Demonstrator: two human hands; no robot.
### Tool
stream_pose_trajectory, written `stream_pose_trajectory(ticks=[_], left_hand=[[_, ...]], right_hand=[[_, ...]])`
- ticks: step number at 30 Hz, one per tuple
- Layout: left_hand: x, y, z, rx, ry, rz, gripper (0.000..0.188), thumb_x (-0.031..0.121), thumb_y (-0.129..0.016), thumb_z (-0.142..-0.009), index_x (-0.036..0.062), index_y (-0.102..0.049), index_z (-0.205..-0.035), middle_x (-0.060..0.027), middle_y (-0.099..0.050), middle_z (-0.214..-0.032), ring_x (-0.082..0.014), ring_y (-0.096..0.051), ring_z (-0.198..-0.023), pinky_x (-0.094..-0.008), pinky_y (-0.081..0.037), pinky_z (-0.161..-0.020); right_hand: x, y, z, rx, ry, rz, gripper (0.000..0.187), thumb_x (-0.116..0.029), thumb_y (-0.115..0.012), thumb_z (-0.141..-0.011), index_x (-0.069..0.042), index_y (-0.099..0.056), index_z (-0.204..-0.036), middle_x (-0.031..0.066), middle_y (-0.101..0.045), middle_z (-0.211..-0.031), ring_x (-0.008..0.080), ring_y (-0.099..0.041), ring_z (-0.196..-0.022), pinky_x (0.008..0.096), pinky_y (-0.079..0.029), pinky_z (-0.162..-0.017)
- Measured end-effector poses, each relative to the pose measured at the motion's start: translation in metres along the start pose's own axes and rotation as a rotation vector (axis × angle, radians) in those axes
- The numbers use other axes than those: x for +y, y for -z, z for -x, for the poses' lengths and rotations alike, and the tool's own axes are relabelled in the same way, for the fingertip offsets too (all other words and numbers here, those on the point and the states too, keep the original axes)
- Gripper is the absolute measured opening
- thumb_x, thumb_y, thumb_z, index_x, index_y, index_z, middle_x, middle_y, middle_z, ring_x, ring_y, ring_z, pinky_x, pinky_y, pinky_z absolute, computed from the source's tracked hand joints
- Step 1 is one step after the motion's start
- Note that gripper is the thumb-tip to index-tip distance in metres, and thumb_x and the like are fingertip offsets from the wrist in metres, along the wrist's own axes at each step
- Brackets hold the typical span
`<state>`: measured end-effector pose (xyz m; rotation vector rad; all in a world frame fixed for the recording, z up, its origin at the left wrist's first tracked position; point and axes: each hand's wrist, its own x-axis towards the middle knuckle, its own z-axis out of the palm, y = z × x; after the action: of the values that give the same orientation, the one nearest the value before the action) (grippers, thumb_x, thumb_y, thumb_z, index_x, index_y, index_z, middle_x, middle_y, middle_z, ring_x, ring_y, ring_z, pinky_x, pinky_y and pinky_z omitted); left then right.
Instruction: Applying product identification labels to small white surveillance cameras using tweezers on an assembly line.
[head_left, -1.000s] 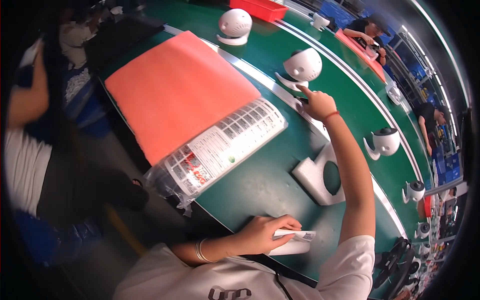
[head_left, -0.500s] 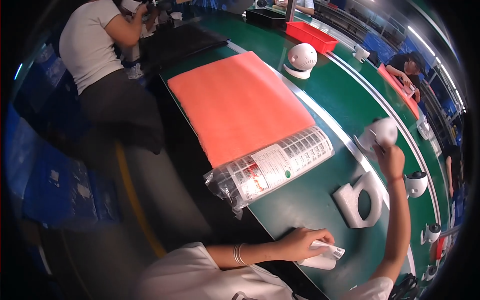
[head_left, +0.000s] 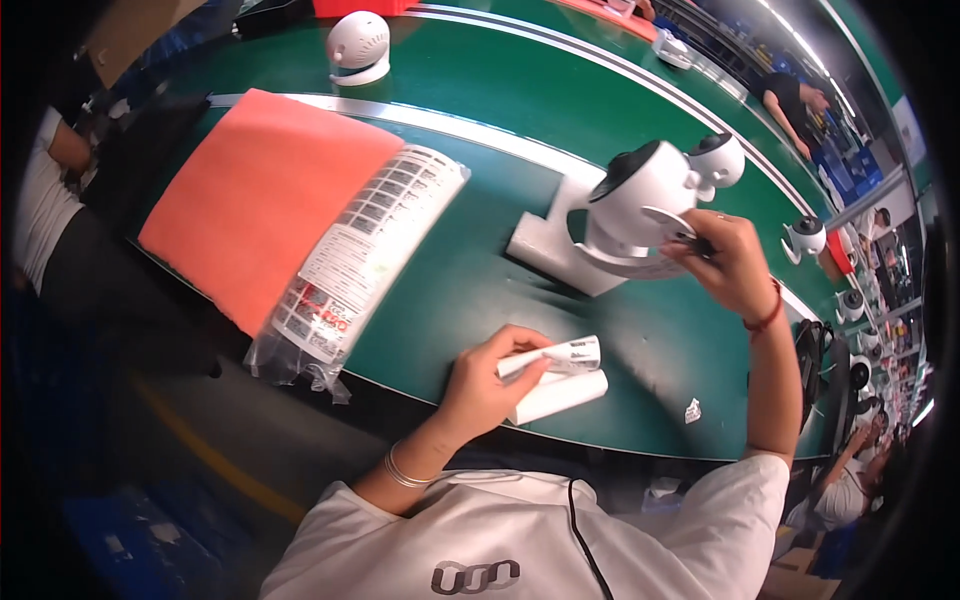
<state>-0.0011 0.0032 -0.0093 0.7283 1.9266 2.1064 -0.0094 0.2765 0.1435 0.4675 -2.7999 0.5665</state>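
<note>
My right hand (head_left: 732, 258) grips a white device with a round head and a black face (head_left: 628, 192) by its curved stand, holding it above the work surface. Partly behind it lies a white foam piece (head_left: 552, 258). Nearer to me, my left hand (head_left: 490, 385) has its fingers closed on a curled white label sheet (head_left: 572, 354) with dark print. Just below that sheet, a white roll (head_left: 565, 397) rests at the table's near edge, close to the left fingers.
To the left, an orange foam sheet (head_left: 270, 195) lies beside a plastic-wrapped pack of printed labels (head_left: 370, 245). Along the green conveyor stand more white devices (head_left: 358, 48). A crumpled white scrap (head_left: 693, 410) and black cables (head_left: 812, 360) are on the right. Several people work nearby.
The view has swung to the right. My right hand has brought the white device from the conveyor side nearer, over the foam piece. My left hand has raised the curled label sheet slightly.
</note>
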Motion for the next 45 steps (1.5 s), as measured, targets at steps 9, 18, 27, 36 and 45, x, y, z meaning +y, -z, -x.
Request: stream_pose_trajectory(ticks=[9, 18, 27, 36, 45], left_hand=[[0.007, -0.001, 0.005, 0.078, 0.024, 0.037, 0.02, 0.003, -0.074, -0.081, -0.0021, -0.066, -0.099, -0.0083, -0.071, -0.087, -0.0107, -0.067, -0.08, -0.0238, -0.053, -0.072], [0.004, 0.005, 0.01, 0.009, -0.04, -0.059, 0.011, 0.008, -0.077, -0.08, -0.0003, -0.07, -0.083, -0.0032, -0.068, -0.066, -0.0048, -0.06, -0.059, -0.0203, -0.044, -0.052], [0.005, 0.001, 0.004, -0.01, 0.018, 0.0, 0.013, 0.006, -0.074, -0.082, -0.0011, -0.068, -0.091, -0.0063, -0.07, -0.081, -0.0076, -0.064, -0.074, -0.0216, -0.05, -0.067], [0.006, -0.002, 0.002, 0.085, 0.006, -0.002, 0.015, 0.002, -0.074, -0.082, -0.002, -0.066, -0.094, -0.0064, -0.07, -0.083, -0.0085, -0.064, -0.075, -0.0219, -0.051, -0.067], [0.004, -0.003, 0.002, 0.122, 0.014, -0.001, 0.014, 0.002, -0.073, -0.083, -0.0021, -0.066, -0.094, -0.0046, -0.069, -0.082, -0.0077, -0.062, -0.074, -0.0221, -0.05, -0.066]], right_hand=[[-0.032, -0.054, 0.043, 0.369, 0.129, 0.092, 0.038, -0.026, -0.085, -0.067, -0.006, -0.068, -0.095, 0.0052, -0.058, -0.069, 0.0174, -0.056, -0.055, 0.0296, -0.044, -0.049], [-0.052, -0.098, 0.075, 0.042, 0.035, -0.288, 0.011, -0.012, -0.073, -0.077, -0.007, -0.069, -0.086, 0.0056, -0.062, -0.071, 0.0221, -0.059, -0.055, 0.0324, -0.044, -0.049], [-0.068, -0.11, 0.074, 0.194, -0.092, -0.601, 0.01, 0.003, -0.069, -0.077, -0.001, -0.066, -0.085, 0.0097, -0.064, -0.08, 0.0226, -0.061, -0.068, 0.0307, -0.048, -0.058], [-0.027, -0.1, 0.119, 0.476, -0.195, -0.207, 0.021, -0.008, -0.057, -0.09, 0.001, -0.06, -0.072, 0.0094, -0.055, -0.077, 0.019, -0.051, -0.064, 0.0299, -0.04, -0.056], [-0.04, -0.059, 0.139, 0.106, -0.397, -0.234, 0.019, 0.004, -0.075, -0.074, -0.001, -0.069, -0.091, 0.0108, -0.064, -0.088, 0.0224, -0.064, -0.071, 0.0282, -0.052, -0.066]])
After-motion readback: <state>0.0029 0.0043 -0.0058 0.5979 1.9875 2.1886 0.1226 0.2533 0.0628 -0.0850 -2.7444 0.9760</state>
